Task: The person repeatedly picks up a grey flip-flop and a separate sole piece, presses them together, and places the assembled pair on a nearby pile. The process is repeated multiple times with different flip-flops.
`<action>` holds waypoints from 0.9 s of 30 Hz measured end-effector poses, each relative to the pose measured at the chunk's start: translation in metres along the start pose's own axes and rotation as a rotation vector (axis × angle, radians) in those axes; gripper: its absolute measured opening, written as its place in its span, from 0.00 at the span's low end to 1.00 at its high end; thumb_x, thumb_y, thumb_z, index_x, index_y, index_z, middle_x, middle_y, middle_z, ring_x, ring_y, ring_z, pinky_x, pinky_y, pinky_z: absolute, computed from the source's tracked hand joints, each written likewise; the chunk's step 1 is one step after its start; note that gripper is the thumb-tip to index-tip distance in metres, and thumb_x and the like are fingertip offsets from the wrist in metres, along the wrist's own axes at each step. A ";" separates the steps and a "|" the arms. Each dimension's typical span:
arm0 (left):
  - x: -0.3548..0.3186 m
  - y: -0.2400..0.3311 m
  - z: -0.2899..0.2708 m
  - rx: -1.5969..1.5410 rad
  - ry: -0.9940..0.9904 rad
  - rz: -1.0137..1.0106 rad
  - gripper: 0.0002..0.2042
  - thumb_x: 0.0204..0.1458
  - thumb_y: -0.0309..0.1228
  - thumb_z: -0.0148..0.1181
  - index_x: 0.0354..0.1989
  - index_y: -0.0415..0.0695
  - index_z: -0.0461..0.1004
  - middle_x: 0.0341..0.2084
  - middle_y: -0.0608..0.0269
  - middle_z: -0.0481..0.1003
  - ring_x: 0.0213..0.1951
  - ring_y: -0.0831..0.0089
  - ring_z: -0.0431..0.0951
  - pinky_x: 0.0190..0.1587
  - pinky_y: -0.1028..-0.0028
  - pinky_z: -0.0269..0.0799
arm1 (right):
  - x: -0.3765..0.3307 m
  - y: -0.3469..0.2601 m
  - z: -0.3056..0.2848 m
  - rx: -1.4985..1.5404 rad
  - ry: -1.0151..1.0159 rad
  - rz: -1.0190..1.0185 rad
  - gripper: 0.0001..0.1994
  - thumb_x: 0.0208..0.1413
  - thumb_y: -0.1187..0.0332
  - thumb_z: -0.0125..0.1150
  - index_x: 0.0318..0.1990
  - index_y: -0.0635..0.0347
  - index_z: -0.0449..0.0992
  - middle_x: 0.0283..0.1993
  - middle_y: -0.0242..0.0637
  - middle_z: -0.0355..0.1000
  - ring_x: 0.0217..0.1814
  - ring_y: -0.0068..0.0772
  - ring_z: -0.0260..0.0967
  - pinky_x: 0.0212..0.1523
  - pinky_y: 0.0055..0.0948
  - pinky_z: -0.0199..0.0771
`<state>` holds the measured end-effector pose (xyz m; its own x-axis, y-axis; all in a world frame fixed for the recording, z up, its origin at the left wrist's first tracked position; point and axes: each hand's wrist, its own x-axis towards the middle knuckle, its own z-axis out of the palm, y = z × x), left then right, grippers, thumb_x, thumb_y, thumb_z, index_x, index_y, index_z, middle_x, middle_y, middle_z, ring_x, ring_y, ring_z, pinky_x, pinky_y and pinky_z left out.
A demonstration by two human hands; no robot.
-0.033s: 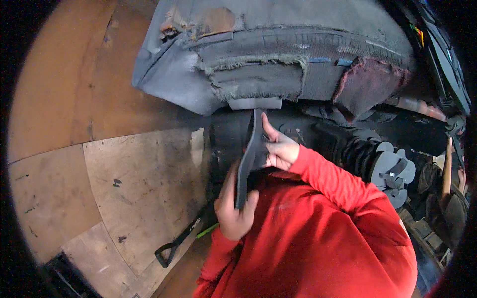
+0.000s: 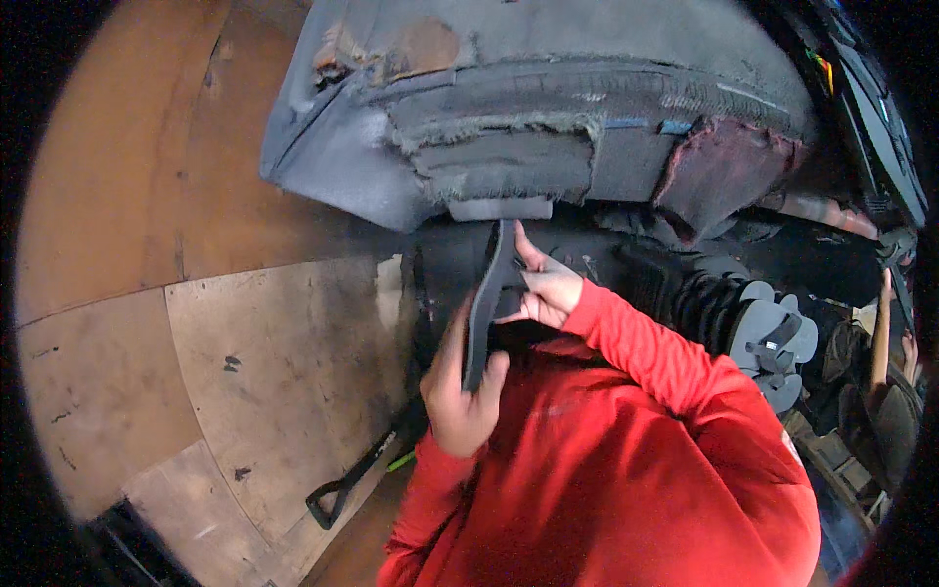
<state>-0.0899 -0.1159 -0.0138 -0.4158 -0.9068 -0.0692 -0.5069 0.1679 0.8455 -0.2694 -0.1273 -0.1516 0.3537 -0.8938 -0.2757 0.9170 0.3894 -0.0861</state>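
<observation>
A dark grey sandal (image 2: pixel 481 318) is held edge-on in front of me, its narrow far end at a light grey bar (image 2: pixel 502 208) under a fabric-draped hood; whether they touch I cannot tell. My left hand (image 2: pixel 463 406) is wrapped around the sandal's near end, thumb on the right side. My right hand (image 2: pixel 546 290) grips it farther up from the right, with one finger stretched along it toward the far tip. Dark pieces like straps stick out between the sandal and my right hand.
The large dusty grey hood (image 2: pixel 518 161) with ragged cloth fills the far side. Several grey sandals (image 2: pixel 768 338) stand stacked at the right, near a wooden handle (image 2: pixel 882 328). Wooden boards (image 2: pixel 284 382) cover the left, where a black D-shaped handle (image 2: pixel 333 499) lies low.
My left hand and the near end of the sandal have shifted slightly away from me. My right hand has moved slightly left, still holding the sandal.
</observation>
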 end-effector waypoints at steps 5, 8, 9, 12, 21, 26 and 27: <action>0.067 -0.026 0.031 0.022 -0.014 0.077 0.22 0.61 0.34 0.59 0.59 0.34 0.68 0.48 0.38 0.76 0.51 0.48 0.79 0.50 0.64 0.73 | 0.033 -0.014 -0.079 0.044 -0.010 -0.001 0.28 0.66 0.70 0.52 0.69 0.29 0.54 0.68 0.37 0.63 0.67 0.48 0.65 0.62 0.62 0.69; 0.100 -0.023 0.061 0.017 -0.095 0.010 0.19 0.61 0.35 0.58 0.54 0.34 0.71 0.41 0.34 0.76 0.45 0.41 0.78 0.44 0.62 0.75 | 0.013 -0.028 -0.099 0.048 0.159 -0.031 0.27 0.65 0.71 0.53 0.68 0.33 0.55 0.68 0.37 0.62 0.68 0.45 0.64 0.61 0.60 0.71; 0.108 -0.020 0.066 0.026 -0.143 -0.023 0.18 0.61 0.34 0.57 0.54 0.34 0.71 0.41 0.35 0.77 0.46 0.42 0.78 0.44 0.62 0.74 | 0.004 -0.035 -0.099 0.043 0.245 -0.007 0.27 0.66 0.72 0.52 0.68 0.34 0.54 0.67 0.36 0.62 0.67 0.46 0.64 0.60 0.59 0.73; 0.109 -0.010 0.068 -0.002 -0.138 -0.038 0.16 0.61 0.31 0.56 0.53 0.34 0.71 0.40 0.39 0.78 0.45 0.48 0.80 0.46 0.64 0.74 | -0.012 -0.046 -0.083 0.009 0.313 0.018 0.27 0.66 0.72 0.51 0.68 0.36 0.52 0.66 0.36 0.63 0.65 0.47 0.66 0.57 0.58 0.76; 0.026 0.033 0.000 0.024 0.054 -0.010 0.17 0.60 0.25 0.55 0.56 0.31 0.69 0.40 0.45 0.80 0.42 0.63 0.81 0.47 0.68 0.74 | -0.028 -0.024 0.023 -0.133 0.236 0.061 0.33 0.67 0.74 0.50 0.72 0.26 0.47 0.65 0.34 0.65 0.64 0.43 0.68 0.56 0.61 0.76; -0.048 0.013 -0.019 0.045 0.090 -0.085 0.18 0.59 0.24 0.58 0.56 0.30 0.70 0.38 0.45 0.79 0.39 0.64 0.83 0.43 0.69 0.76 | -0.043 -0.002 0.041 -0.071 0.129 0.054 0.45 0.61 0.82 0.56 0.74 0.25 0.39 0.67 0.38 0.60 0.68 0.44 0.62 0.57 0.62 0.75; -0.064 -0.003 -0.017 0.069 0.086 -0.078 0.18 0.59 0.25 0.59 0.57 0.31 0.69 0.36 0.49 0.79 0.37 0.66 0.81 0.42 0.70 0.75 | -0.045 0.002 0.039 -0.273 0.137 -0.032 0.48 0.59 0.82 0.59 0.74 0.27 0.35 0.66 0.38 0.61 0.68 0.42 0.61 0.59 0.55 0.73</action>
<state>-0.0487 -0.0646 -0.0023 -0.3084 -0.9474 -0.0851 -0.5867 0.1191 0.8010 -0.2758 -0.0951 -0.1019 0.2803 -0.8753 -0.3941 0.8370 0.4238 -0.3460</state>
